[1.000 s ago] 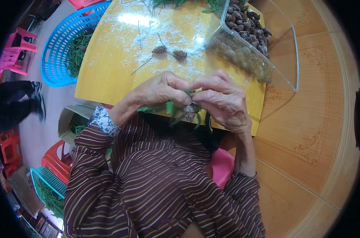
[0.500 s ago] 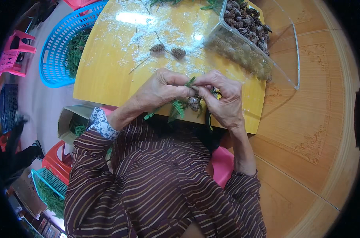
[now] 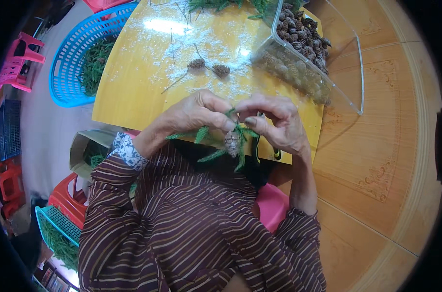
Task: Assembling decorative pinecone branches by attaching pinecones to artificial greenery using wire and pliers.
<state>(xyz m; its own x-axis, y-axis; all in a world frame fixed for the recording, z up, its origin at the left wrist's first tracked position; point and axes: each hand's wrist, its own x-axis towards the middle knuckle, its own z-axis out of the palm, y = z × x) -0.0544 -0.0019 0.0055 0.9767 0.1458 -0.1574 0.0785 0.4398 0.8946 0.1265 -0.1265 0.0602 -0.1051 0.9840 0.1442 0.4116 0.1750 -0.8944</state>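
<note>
Both hands meet just above the near edge of the yellow table (image 3: 133, 92). The left hand (image 3: 196, 117) and the right hand (image 3: 274, 121) are closed with the fingertips on a green conifer twig (image 3: 206, 134), and a small brown cone (image 3: 232, 142) hangs from this twig just under the fingers. The green needles spread out to both sides below the hands (some of them are hidden behind the fingers).

Further on the table lie two loose cones (image 3: 208, 66) side by side, with white dust around them. A clear plastic box (image 3: 318, 82) full of cones stands at the right corner of the table. A blue basket (image 3: 70, 68) with green twigs stands on the floor at the left, just beside the table.
</note>
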